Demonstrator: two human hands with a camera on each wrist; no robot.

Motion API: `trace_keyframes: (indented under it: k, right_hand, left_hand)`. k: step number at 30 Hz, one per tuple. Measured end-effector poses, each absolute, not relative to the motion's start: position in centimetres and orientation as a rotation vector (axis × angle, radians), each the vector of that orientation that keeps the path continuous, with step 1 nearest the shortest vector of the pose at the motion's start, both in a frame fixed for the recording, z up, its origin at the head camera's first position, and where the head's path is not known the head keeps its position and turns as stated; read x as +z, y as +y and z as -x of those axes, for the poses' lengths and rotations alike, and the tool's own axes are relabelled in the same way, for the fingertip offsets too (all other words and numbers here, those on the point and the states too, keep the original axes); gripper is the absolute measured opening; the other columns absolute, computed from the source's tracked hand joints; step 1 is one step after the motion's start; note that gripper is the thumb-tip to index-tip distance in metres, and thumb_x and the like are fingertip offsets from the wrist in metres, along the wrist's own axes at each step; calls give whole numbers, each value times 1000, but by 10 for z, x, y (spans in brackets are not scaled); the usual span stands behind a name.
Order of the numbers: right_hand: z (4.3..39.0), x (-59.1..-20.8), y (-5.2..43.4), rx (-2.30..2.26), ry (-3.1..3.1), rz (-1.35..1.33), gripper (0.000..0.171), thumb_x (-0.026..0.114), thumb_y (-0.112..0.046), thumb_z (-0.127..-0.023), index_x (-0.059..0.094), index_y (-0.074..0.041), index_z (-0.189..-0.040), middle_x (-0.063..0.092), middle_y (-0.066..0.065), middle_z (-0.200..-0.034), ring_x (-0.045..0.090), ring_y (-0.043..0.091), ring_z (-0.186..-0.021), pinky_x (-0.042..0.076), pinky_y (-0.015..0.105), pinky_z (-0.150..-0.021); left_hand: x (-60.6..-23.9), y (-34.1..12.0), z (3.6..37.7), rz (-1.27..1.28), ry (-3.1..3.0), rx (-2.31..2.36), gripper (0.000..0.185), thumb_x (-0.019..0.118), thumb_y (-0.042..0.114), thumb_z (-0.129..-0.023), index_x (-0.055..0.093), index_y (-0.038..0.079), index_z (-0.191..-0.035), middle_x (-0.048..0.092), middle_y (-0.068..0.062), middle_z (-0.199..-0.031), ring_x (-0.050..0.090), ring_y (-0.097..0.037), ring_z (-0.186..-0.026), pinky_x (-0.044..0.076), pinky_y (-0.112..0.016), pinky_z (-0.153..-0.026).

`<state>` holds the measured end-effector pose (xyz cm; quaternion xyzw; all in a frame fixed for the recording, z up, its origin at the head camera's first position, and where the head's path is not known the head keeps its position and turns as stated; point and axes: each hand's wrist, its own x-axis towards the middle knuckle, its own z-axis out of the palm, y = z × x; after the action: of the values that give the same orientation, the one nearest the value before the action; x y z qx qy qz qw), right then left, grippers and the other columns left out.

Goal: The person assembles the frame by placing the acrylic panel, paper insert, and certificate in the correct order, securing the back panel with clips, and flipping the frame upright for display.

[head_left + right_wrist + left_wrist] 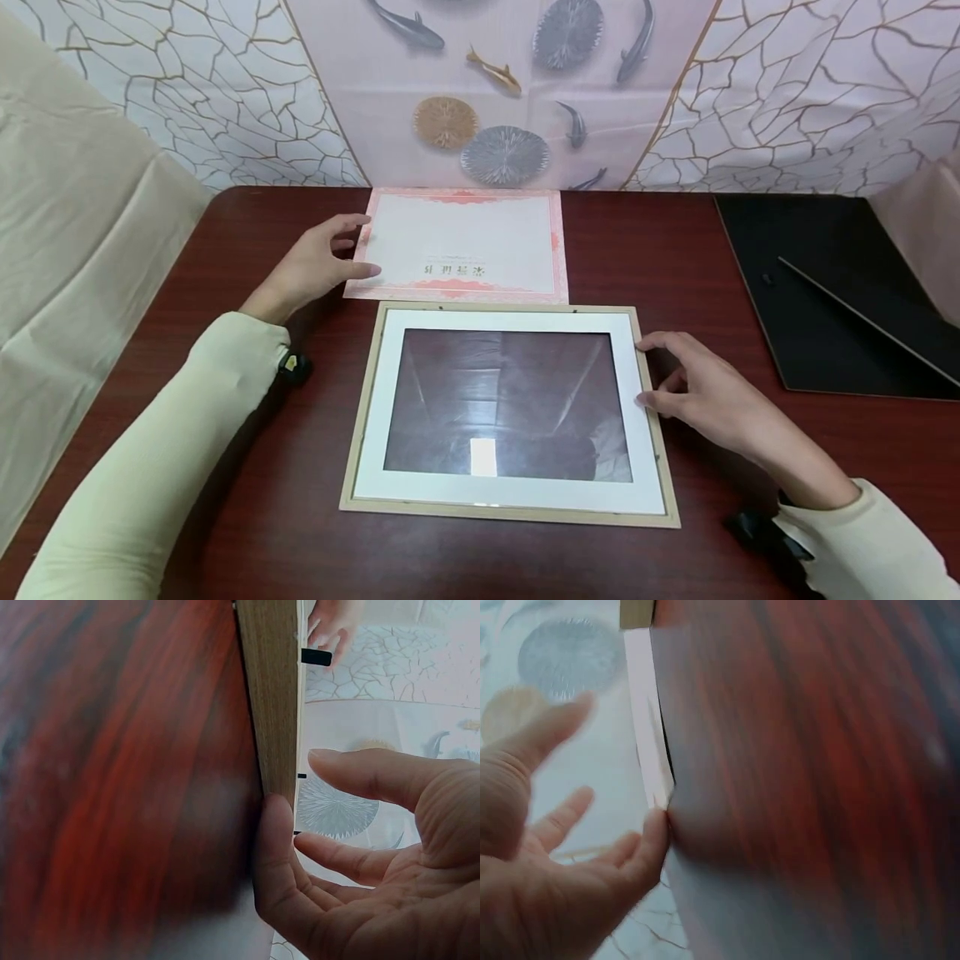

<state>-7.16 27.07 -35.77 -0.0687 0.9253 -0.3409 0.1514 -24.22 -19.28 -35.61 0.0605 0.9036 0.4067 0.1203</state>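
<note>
A certificate (461,229) with a pink patterned border and upside-down lettering lies at the back of the table. My left hand (307,265) is at its left edge, thumb and fingers spread; in the left wrist view one fingertip touches the paper's edge. Just in front, and meeting the certificate's near edge, lies a light wooden picture frame (510,518). Inside it are a white mat (491,493) and a reflective clear pane (502,400). At the frame's right side rests my right hand (712,400), its fingers loosely bent, one finger against the wooden side (271,690).
On the right of the dark red table (262,517) lies a black board (772,308), with another thin edge (870,317) slanting across it. Small black tabs (316,657) stick out from the frame's inner edge. A patterned cloth (510,100) hangs behind.
</note>
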Motion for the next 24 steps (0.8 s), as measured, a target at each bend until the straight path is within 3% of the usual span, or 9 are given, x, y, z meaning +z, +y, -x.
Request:
trace_keyframes:
  k: [4,13,19,24]
  right_hand:
    - [71,-357,271,-973,2665,201,65,79,-13,-93,46,-4,-148,49,22,-140,62,18,-86,48,27,-62]
    - [70,-358,272,-969,2674,215,64,79,-12,-93,47,-4,-148,49,23,-140,62,18,-87,48,26,-62]
    - [69,-358,272,-972,2680,216,64,79,-12,-92,47,-4,-148,50,23,-140,62,18,-87,48,26,-62]
    - [67,-359,273,-985,2686,228,64,80,-11,-91,49,-3,-146,50,23,-139,62,16,-86,48,26,-62]
  left_hand:
    - [-355,-183,243,-201,2693,1003,88,84,9,-87,37,13,-162,34,-21,-166,39,-40,-150,42,-55,-115]
    - [-351,-173,239,-168,2747,850,87,83,8,-85,37,5,-159,33,-28,-162,40,-43,-145,40,-58,-117]
    - [-350,-170,234,-184,2802,836,81,83,8,-84,43,2,-154,42,-30,-151,51,-42,-130,46,-55,-108]
    - [-350,-169,231,-170,2820,823,77,83,8,-85,45,2,-152,46,-29,-142,50,-39,-116,45,-53,-104]
